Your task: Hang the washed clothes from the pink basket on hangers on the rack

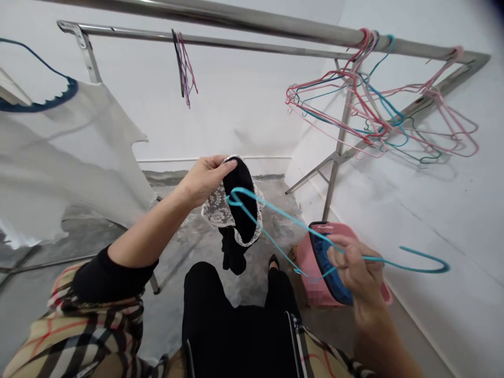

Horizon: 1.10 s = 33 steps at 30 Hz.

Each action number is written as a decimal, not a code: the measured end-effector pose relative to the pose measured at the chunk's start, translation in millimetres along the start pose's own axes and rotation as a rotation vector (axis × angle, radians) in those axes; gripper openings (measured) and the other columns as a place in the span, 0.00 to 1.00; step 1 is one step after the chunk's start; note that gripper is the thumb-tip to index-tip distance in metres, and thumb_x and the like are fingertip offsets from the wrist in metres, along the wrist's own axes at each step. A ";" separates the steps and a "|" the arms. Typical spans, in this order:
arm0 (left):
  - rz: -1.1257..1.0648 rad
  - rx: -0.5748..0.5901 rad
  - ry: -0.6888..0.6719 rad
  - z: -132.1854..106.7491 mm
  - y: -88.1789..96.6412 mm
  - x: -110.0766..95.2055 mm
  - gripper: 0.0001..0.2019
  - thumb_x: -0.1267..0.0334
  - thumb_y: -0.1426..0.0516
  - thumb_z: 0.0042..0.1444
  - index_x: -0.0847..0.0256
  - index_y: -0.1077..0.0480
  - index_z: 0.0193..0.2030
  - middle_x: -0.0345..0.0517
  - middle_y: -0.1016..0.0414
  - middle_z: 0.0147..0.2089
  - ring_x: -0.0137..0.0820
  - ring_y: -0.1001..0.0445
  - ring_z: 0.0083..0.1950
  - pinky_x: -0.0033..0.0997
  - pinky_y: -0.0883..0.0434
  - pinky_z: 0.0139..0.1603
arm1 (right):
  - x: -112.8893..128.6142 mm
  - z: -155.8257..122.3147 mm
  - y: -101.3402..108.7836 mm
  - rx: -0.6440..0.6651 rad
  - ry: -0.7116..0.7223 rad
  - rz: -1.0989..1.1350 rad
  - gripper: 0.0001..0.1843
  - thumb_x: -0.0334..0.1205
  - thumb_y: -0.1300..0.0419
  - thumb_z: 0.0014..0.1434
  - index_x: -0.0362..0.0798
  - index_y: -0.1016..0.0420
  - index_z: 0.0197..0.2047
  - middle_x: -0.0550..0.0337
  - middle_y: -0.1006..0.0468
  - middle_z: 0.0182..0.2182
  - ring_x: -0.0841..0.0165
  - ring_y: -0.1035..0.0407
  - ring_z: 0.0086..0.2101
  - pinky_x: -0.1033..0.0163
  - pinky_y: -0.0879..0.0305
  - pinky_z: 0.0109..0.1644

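Head view: left hand (208, 178), nine o'clock, pinches lace-trimmed black garment (247, 228); right hand (356, 265), four o'clock, grips turquoise hanger (291, 218). Clustered hangers (359, 97) at two o'clock.

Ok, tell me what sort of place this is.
Probably a clothes-drying area, perhaps indoors: there is a metal rack, a bunch of coloured hangers hooked on its rail, and a white garment hanging at the left of the view.
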<state>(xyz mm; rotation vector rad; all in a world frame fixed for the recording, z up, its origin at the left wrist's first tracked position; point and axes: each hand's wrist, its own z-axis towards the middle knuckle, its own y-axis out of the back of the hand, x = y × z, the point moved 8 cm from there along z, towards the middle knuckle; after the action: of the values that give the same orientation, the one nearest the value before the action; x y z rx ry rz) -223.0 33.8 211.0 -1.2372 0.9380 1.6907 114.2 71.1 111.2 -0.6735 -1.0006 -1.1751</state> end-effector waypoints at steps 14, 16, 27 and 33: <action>0.152 0.231 0.027 -16.2 -34.7 16.0 0.11 0.56 0.40 0.54 0.62 0.21 0.32 0.46 0.19 0.32 0.30 0.24 0.32 0.28 0.29 0.35 | 21.5 9.2 -54.1 0.344 0.118 -0.381 0.15 0.44 0.47 0.66 0.55 0.19 0.44 0.58 0.16 0.39 0.61 0.22 0.40 0.57 0.25 0.43; 0.256 0.242 -0.038 -23.9 -48.4 15.3 0.12 0.56 0.41 0.56 0.62 0.20 0.35 0.46 0.18 0.35 0.32 0.23 0.34 0.29 0.29 0.36 | 17.6 10.6 -72.8 0.349 0.120 -0.370 0.16 0.44 0.48 0.66 0.54 0.19 0.44 0.57 0.17 0.41 0.61 0.23 0.43 0.57 0.27 0.49; 1.248 0.106 -0.834 -84.1 -99.9 -13.2 0.11 0.57 0.46 0.64 0.50 0.23 0.47 0.47 0.21 0.43 0.39 0.26 0.45 0.38 0.33 0.42 | -28.0 19.1 -94.2 0.034 -0.021 0.165 0.17 0.51 0.45 0.65 0.47 0.23 0.38 0.70 0.43 0.15 0.76 0.49 0.16 0.68 0.50 0.21; 1.377 0.251 -0.863 -62.7 -93.1 -34.2 0.12 0.57 0.48 0.65 0.44 0.25 0.50 0.43 0.26 0.33 0.33 0.29 0.34 0.33 0.37 0.34 | 10.6 47.2 -73.6 0.001 0.149 0.198 0.15 0.50 0.44 0.65 0.49 0.24 0.43 0.70 0.41 0.16 0.77 0.47 0.16 0.68 0.48 0.21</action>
<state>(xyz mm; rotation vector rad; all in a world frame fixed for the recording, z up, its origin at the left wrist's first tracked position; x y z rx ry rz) -109.2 6.6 220.1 0.5974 1.4244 2.5834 31.2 86.5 136.3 -0.6590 -0.7910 -1.0350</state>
